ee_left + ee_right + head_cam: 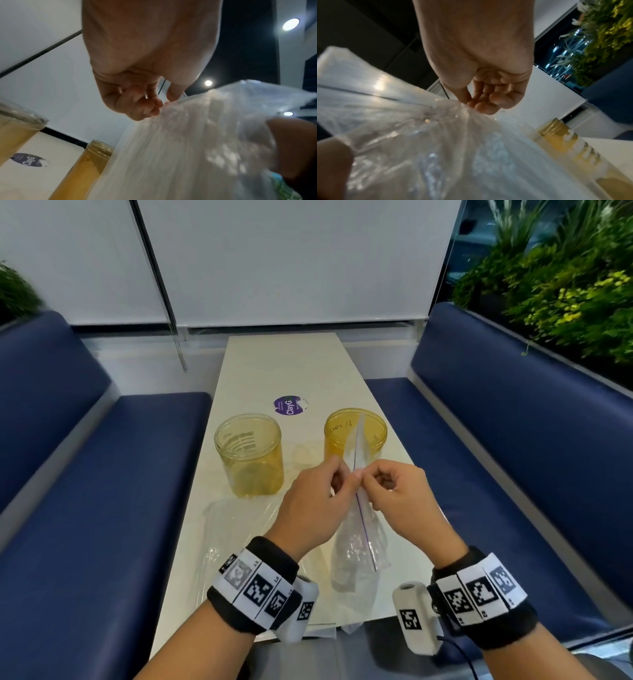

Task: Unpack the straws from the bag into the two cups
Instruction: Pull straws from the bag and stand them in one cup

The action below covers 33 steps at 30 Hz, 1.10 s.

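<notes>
A clear zip bag [359, 542] of pale straws hangs over the near end of the white table [301, 364], its purple zip line running along its top edge. My left hand [322, 501] and right hand [394, 494] each pinch the bag's top edge, knuckles almost meeting. In the left wrist view the left hand [147, 105] pinches the bag [188, 148]. The right hand [481, 102] pinches the bag [419, 142] in the right wrist view. Two yellow-tinted clear cups stand beyond: the left cup [249, 453], the right cup [352, 436] partly behind the bag.
A second flat clear plastic bag [233, 529] lies on the table at the left near edge. A purple round sticker [287, 405] sits behind the cups. Blue benches [102, 474] flank the table; plants [565, 285] stand at the right.
</notes>
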{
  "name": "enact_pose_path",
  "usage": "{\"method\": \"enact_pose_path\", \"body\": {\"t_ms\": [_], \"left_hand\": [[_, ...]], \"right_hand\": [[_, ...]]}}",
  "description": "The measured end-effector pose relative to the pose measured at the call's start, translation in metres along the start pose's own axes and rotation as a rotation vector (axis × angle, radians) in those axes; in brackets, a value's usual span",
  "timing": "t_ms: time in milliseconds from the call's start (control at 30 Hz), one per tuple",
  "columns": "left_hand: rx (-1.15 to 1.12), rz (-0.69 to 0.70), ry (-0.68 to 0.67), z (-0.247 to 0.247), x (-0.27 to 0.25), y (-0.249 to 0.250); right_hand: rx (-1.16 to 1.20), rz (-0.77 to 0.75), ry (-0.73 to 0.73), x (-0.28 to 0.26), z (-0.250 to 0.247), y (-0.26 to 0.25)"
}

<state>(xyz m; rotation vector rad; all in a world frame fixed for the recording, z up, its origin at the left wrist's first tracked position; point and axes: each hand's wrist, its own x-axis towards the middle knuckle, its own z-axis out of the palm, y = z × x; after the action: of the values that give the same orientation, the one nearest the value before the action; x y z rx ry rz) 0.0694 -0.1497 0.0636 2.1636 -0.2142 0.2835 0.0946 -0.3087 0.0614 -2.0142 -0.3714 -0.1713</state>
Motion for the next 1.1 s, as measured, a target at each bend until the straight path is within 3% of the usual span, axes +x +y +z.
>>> {"method": "enact_pose_path", "body": {"t_ms": [167,400,567,633,733,900,1100], "left_hand": [[-0.101,-0.141,-0.024,0.0,0.015,-0.002],[-0.235,-0.251,-0.173,-0.008,0.025,-0.002],[-0.078,-0.23,-0.052,-0.01,0.028,-0.003],[-0.134,-0.226,-0.086,-0.011,0.028,0.0],[-0.165,-0.221,-0.118,-0.01,0.028,0.005],[-0.12,-0.22,0.004,-0.006,0.029,0.008],[0.197,-0.203,0.161,-0.008,0.031,0.006]], "right_hand": [[-0.002,-0.004,0.013,-0.002,0.0,-0.004],[0.075,0.03,-0.054,-0.001,0.0,-0.006],[0.017,0.131,0.028,0.005,0.004,-0.004],[-0.048,0.167,0.016,0.011,0.005,-0.008],[-0.207,0.14,-0.052,0.021,0.009,-0.014],[-0.37,0.119,-0.051,0.027,0.014,-0.017],[-0.681,0.18,0.051,0.024,0.012,-0.031]]}}
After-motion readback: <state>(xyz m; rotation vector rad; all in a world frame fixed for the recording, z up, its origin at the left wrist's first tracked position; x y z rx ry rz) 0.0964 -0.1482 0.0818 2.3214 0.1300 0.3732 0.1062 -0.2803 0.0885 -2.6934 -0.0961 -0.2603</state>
